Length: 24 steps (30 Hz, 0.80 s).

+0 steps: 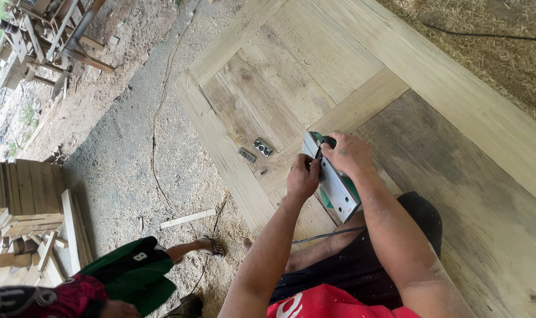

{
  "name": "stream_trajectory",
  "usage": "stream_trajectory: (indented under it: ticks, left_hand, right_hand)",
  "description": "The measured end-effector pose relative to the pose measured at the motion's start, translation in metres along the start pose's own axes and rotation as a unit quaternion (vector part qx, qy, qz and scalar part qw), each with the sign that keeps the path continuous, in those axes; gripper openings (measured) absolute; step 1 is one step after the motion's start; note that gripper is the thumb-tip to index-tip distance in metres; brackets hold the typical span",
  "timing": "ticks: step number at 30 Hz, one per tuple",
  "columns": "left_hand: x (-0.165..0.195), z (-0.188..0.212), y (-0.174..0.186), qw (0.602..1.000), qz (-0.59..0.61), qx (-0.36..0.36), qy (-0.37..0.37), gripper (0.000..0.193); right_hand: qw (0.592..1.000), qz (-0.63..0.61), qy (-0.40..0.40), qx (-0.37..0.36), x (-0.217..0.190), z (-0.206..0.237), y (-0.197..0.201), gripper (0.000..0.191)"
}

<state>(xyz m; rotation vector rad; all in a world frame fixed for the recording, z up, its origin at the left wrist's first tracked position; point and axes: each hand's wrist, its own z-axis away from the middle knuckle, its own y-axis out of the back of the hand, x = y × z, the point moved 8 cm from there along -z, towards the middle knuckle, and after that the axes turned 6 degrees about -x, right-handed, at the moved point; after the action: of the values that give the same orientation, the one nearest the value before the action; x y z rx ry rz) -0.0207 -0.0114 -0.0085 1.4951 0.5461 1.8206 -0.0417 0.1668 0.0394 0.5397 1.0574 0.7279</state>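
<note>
Planer (336, 187) upturned btwn 2 hands, on door panel (262, 100).

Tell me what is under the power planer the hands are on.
The power planer rests on a wooden door panel, at a pale crosspiece. Both the left hand and right hand grip it. The wood directly beneath its base is covered.

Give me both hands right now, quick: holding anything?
Left hand: closed, fingers working at the side of the electric planer.
Right hand: closed on the electric planer, holding it turned up off the wooden door.
</note>
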Motion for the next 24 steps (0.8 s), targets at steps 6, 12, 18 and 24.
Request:
stream_trajectory:
  ticks: [6, 12, 18, 24]
  left_hand:
    - [0.002, -0.001, -0.001, 0.999, 0.015, 0.007, -0.038, 0.027]
    - [-0.009, -0.004, -0.007, 0.999, -0.031, -0.002, -0.014, 0.031]
    - [-0.003, 0.001, -0.010, 0.996, -0.014, 0.016, -0.091, 0.027]
    - [-0.007, 0.002, -0.009, 0.997, 0.018, 0.033, -0.074, 0.020]
  right_hand:
    - [1.000, -0.001, -0.010, -0.010, 0.003, -0.002, -0.004, 0.055]
    - [1.000, -0.003, -0.005, -0.007, 0.001, -0.002, -0.001, 0.054]
    - [0.998, 0.012, 0.034, 0.055, 0.004, -0.002, -0.001, 0.050]
    - [0.999, -0.016, 0.019, 0.031, 0.011, 0.001, -0.005, 0.047]
